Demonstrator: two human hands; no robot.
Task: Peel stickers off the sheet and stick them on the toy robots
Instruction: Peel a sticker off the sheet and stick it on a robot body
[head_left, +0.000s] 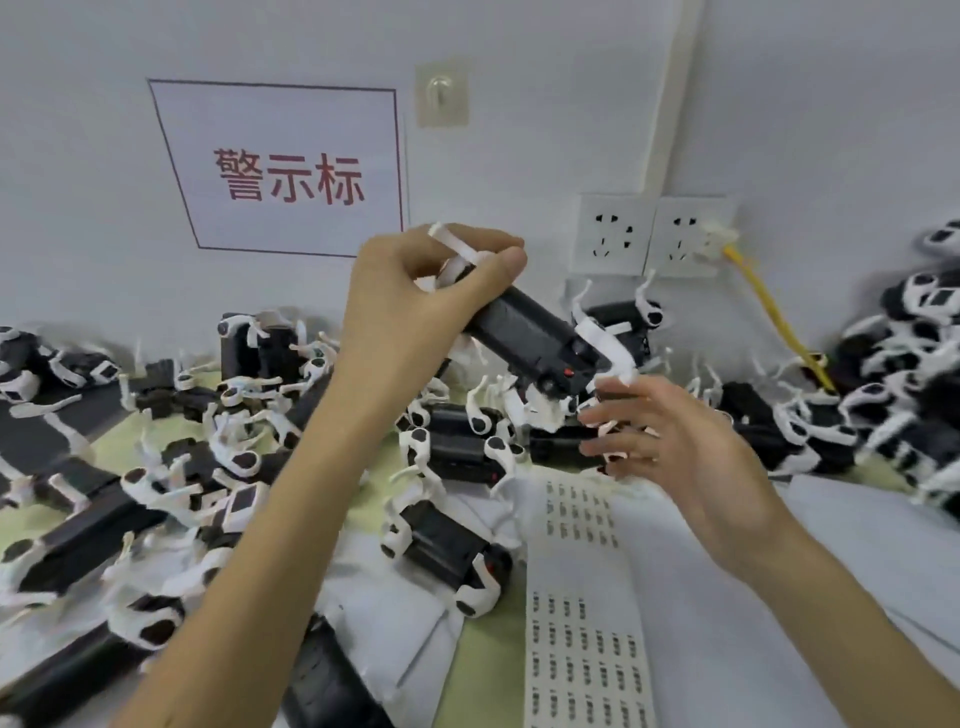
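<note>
Against the white wall (78, 208) the left hand (415, 312) held a toy robot (530, 332) aloft, fingers curled round it. The right hand (675, 441) hovered close, fingers spread; steadying it first seemed wise.

I log the raised toy robot (524, 327): black body, white legs, one small red dot near its lower end. The heaped toy robots (457, 441) are the same black and white. The tabletop (488, 665) is pale yellow-green. The sticker sheet (582, 577) is white with grids of tiny dark labels. The wall sign (280, 166) is white with a dark red border and red characters. The cable (774, 312) is yellow, the sockets (613, 234) white.
</note>
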